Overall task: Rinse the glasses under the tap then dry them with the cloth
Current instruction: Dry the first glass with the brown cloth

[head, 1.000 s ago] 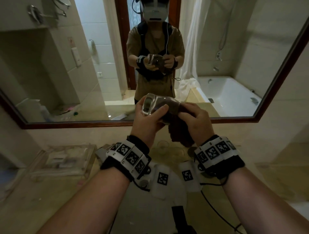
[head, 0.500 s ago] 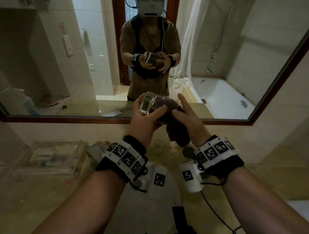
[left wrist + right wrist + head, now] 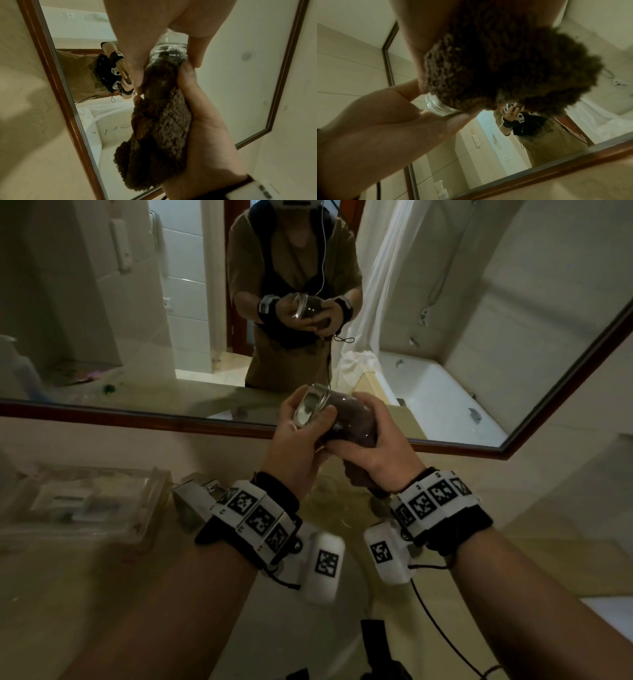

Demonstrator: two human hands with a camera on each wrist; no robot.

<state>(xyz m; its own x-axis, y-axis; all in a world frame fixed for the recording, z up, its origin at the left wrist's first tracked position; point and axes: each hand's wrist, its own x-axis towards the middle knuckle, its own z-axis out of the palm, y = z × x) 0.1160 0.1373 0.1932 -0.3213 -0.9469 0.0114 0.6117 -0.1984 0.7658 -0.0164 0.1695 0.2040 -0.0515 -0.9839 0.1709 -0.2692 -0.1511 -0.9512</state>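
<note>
A clear glass (image 3: 313,409) lies sideways in the air in front of the mirror, its thick base pointing left. My left hand (image 3: 301,426) grips it at the base end, thumb on top. A brown fluffy cloth (image 3: 352,419) is stuffed into the glass, and its tail hangs below. My right hand (image 3: 373,446) wraps round the cloth and the mouth end. The left wrist view shows the cloth (image 3: 159,128) bunched in my right palm, entering the glass (image 3: 169,44). In the right wrist view the cloth (image 3: 513,67) hides most of the glass (image 3: 436,104).
A wood-framed mirror (image 3: 137,414) runs along the wall just behind my hands. A clear plastic tray (image 3: 85,501) sits on the counter at the left. Another glass (image 3: 323,491) shows faintly on the counter below my hands. The white basin (image 3: 325,631) lies between my forearms.
My right hand's fingers, stretched out half a second ago, have curled round the cloth and glass. Both hands have stayed together with the glass while the head view shifted.
</note>
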